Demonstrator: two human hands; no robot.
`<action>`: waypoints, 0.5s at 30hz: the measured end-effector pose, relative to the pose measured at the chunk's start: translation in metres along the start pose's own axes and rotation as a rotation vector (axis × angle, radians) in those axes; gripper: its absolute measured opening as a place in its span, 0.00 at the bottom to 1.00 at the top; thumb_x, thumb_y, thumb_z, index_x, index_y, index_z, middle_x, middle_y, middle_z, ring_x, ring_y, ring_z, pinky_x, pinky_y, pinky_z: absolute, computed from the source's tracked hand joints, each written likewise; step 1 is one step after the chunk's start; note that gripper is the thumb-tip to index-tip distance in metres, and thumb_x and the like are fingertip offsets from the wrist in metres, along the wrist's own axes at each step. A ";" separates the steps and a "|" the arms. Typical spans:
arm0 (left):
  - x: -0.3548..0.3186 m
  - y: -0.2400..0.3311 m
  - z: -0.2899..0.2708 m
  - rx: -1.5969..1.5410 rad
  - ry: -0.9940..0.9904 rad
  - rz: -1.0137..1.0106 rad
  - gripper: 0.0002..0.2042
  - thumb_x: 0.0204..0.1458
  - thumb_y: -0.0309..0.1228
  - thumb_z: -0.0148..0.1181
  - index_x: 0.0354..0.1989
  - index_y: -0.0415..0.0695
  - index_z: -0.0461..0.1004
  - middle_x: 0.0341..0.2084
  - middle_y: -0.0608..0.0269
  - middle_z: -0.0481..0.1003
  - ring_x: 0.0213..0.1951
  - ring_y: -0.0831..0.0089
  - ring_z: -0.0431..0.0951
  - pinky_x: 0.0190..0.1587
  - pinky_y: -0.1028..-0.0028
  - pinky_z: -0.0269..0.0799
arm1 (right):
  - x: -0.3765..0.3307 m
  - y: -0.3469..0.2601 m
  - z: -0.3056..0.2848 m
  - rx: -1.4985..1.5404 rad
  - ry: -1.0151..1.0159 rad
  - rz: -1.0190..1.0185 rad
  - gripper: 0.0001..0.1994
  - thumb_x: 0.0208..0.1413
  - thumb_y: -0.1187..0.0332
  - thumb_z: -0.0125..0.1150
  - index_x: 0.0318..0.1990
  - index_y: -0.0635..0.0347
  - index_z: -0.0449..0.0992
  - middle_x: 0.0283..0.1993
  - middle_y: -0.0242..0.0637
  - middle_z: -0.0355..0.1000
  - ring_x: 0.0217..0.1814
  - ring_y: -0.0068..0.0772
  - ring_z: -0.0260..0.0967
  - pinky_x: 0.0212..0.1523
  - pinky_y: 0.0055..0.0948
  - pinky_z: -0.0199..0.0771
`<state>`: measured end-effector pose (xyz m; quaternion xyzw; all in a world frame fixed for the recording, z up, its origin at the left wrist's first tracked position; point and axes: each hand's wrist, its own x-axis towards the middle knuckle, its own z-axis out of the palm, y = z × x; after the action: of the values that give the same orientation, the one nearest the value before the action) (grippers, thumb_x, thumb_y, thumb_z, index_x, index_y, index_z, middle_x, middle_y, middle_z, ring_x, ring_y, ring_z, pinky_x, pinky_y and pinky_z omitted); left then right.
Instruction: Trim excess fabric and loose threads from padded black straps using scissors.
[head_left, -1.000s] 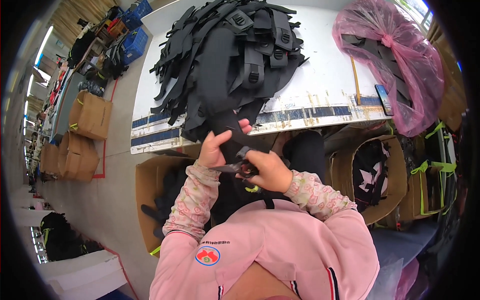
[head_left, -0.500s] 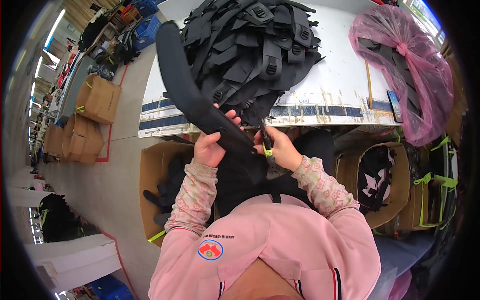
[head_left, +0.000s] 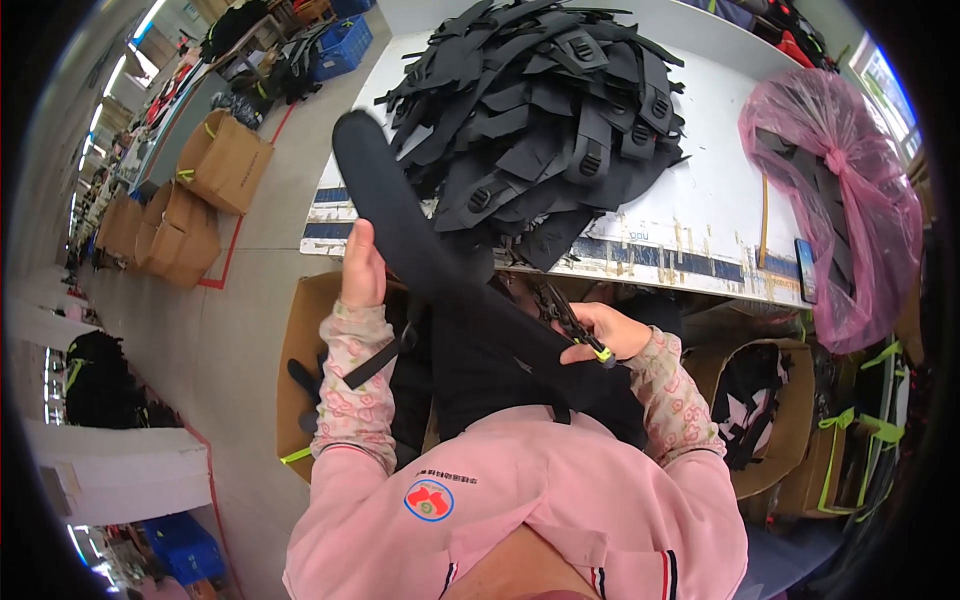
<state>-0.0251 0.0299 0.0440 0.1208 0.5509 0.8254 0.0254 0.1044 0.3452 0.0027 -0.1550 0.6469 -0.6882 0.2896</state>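
A long, curved black padded shoulder strap [head_left: 400, 215] is held up in front of me, with its rounded end raised to the far left. My left hand [head_left: 365, 268] grips its left edge, and part of that hand is hidden behind the padding. A short black webbing tail [head_left: 372, 366] hangs across my left sleeve. At the lower right end of the strap, my right hand [head_left: 612, 332] is closed around a slim dark tool [head_left: 565, 312] with a yellow-green band. The thumb presses against the strap's end there; the tool's exact kind is unclear.
A heap of black straps with buckles [head_left: 560, 130] covers much of the white table [head_left: 715, 215]. A pink plastic bag [head_left: 845, 200] and a phone [head_left: 805, 270] are at the right. Open cardboard boxes stand left [head_left: 300, 350] and right [head_left: 790, 400] of my lap.
My left hand has shifted left and up along the strap. My right hand has moved right and nearer with the tool, and the strap now stretches wider between them.
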 end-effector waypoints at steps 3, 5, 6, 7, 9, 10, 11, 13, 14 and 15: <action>0.003 0.025 0.002 -0.257 -0.151 0.013 0.27 0.61 0.50 0.42 0.56 0.37 0.62 0.49 0.49 0.71 0.44 0.62 0.75 0.47 0.66 0.72 | 0.001 0.004 -0.006 -0.095 -0.091 0.029 0.14 0.45 0.74 0.70 0.34 0.60 0.67 0.30 0.21 0.58 0.32 0.14 0.52 0.32 0.20 0.55; 0.009 0.029 -0.012 -0.240 -0.184 0.017 0.24 0.61 0.45 0.44 0.57 0.38 0.62 0.48 0.48 0.71 0.44 0.60 0.76 0.47 0.63 0.73 | 0.001 0.006 -0.008 -0.181 -0.055 0.030 0.14 0.45 0.74 0.69 0.35 0.60 0.67 0.30 0.23 0.60 0.32 0.14 0.55 0.32 0.21 0.57; 0.009 0.028 -0.013 -0.240 -0.181 0.018 0.24 0.61 0.45 0.44 0.57 0.38 0.62 0.48 0.48 0.71 0.44 0.60 0.76 0.47 0.63 0.73 | 0.001 0.008 -0.009 -0.262 -0.009 0.028 0.14 0.45 0.74 0.69 0.35 0.61 0.68 0.30 0.24 0.63 0.31 0.13 0.58 0.32 0.22 0.59; 0.008 0.028 -0.012 -0.253 -0.178 -0.014 0.22 0.60 0.43 0.46 0.55 0.38 0.63 0.47 0.49 0.72 0.43 0.61 0.76 0.47 0.64 0.73 | 0.004 0.013 -0.009 -0.261 -0.010 0.029 0.14 0.45 0.74 0.69 0.35 0.61 0.68 0.30 0.24 0.63 0.31 0.13 0.58 0.32 0.22 0.59; 0.004 0.024 -0.004 -0.271 -0.179 -0.053 0.20 0.60 0.40 0.47 0.54 0.38 0.64 0.45 0.50 0.73 0.42 0.61 0.76 0.46 0.64 0.73 | 0.012 0.027 -0.007 -0.226 0.323 -0.022 0.12 0.47 0.74 0.66 0.36 0.63 0.68 0.30 0.27 0.66 0.32 0.17 0.66 0.32 0.26 0.65; -0.002 0.023 0.008 -0.279 -0.138 -0.096 0.19 0.59 0.38 0.48 0.52 0.37 0.66 0.44 0.51 0.74 0.42 0.62 0.76 0.46 0.64 0.73 | 0.019 0.023 -0.007 -0.367 0.382 -0.090 0.12 0.47 0.73 0.65 0.37 0.63 0.68 0.31 0.32 0.69 0.33 0.28 0.73 0.33 0.28 0.69; -0.008 0.020 0.020 -0.287 -0.098 -0.141 0.17 0.58 0.36 0.49 0.50 0.37 0.67 0.42 0.51 0.75 0.42 0.63 0.76 0.46 0.64 0.73 | 0.025 0.017 -0.005 -0.537 0.485 -0.147 0.15 0.45 0.69 0.67 0.35 0.64 0.67 0.29 0.36 0.69 0.33 0.35 0.72 0.33 0.32 0.68; -0.017 0.015 0.032 -0.304 -0.082 -0.198 0.16 0.58 0.35 0.48 0.49 0.37 0.68 0.42 0.52 0.75 0.42 0.64 0.76 0.46 0.65 0.73 | 0.037 -0.014 0.010 -0.706 0.587 -0.200 0.18 0.42 0.64 0.69 0.33 0.64 0.66 0.28 0.39 0.69 0.33 0.42 0.71 0.33 0.35 0.67; -0.021 0.013 0.039 -0.321 -0.070 -0.254 0.16 0.58 0.35 0.48 0.48 0.36 0.69 0.42 0.52 0.75 0.42 0.64 0.76 0.47 0.65 0.73 | 0.041 -0.025 0.016 -0.866 0.676 -0.206 0.20 0.41 0.61 0.70 0.34 0.63 0.66 0.28 0.40 0.68 0.32 0.44 0.68 0.33 0.36 0.64; -0.025 0.011 0.045 -0.313 -0.051 -0.265 0.15 0.58 0.34 0.48 0.48 0.36 0.69 0.43 0.53 0.75 0.43 0.65 0.76 0.48 0.66 0.72 | 0.047 -0.034 0.019 -1.025 0.759 -0.213 0.22 0.39 0.58 0.71 0.34 0.62 0.67 0.27 0.40 0.67 0.31 0.45 0.66 0.32 0.36 0.62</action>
<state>0.0107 0.0623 0.0659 0.0627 0.4262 0.8870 0.1660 0.0722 0.3013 0.0309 -0.0828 0.9321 -0.3238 -0.1400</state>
